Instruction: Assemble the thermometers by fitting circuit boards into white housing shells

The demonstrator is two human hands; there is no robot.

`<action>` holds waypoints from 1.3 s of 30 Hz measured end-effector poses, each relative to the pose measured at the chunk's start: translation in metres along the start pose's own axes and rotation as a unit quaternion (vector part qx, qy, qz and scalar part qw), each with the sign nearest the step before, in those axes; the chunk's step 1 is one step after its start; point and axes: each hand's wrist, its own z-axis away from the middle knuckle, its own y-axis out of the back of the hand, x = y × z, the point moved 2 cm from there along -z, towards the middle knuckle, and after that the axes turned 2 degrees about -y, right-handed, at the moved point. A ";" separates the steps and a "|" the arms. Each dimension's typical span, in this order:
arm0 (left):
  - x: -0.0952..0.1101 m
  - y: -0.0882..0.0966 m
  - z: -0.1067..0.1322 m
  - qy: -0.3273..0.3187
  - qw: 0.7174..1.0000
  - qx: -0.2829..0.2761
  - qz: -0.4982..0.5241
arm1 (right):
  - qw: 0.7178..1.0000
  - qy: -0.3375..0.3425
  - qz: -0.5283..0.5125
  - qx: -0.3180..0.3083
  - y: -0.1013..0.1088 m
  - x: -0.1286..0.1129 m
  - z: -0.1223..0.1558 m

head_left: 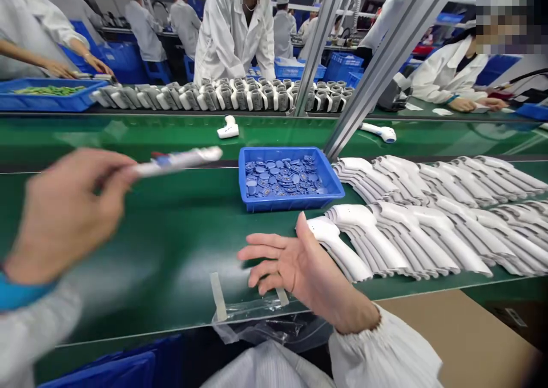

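My left hand (pixel 79 205), blurred by motion, pinches one end of a slim white plastic shell (pixel 184 161) above the green table. A small blue patch and a reddish spot show on the shell's top, too smeared to identify. Palm up, my right hand (pixel 295 262) is open with its fingers spread and nothing in it. Just beyond it stands a blue bin (pixel 252 205) of small blue oval plastic pieces (pixel 282 177). To the right hand's right lie nested stacks of white gun-shaped shells (pixel 368 234), their handles angled towards me.
Beyond the table (pixel 171 222) runs a green conveyor (pixel 171 134) carrying a white gun-shaped unit (pixel 228 127) and another unit (pixel 380 132). Metal posts (pixel 372 63) rise behind the bin. Across the belt are rows of grey-white parts (pixel 240 95) and co-workers in white coats. Clear plastic (pixel 274 325) hangs at the front edge.
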 end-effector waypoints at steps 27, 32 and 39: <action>0.120 -0.077 0.112 0.168 0.802 -0.329 0.470 | 0.775 0.170 0.546 0.269 0.014 -0.014 0.047; 0.127 -0.072 0.116 0.151 0.847 -0.308 0.406 | 0.716 0.201 0.628 0.230 -0.015 -0.006 0.022; 0.107 -0.079 0.105 0.224 0.848 -0.244 0.413 | 0.606 0.346 0.654 0.292 -0.027 -0.020 0.040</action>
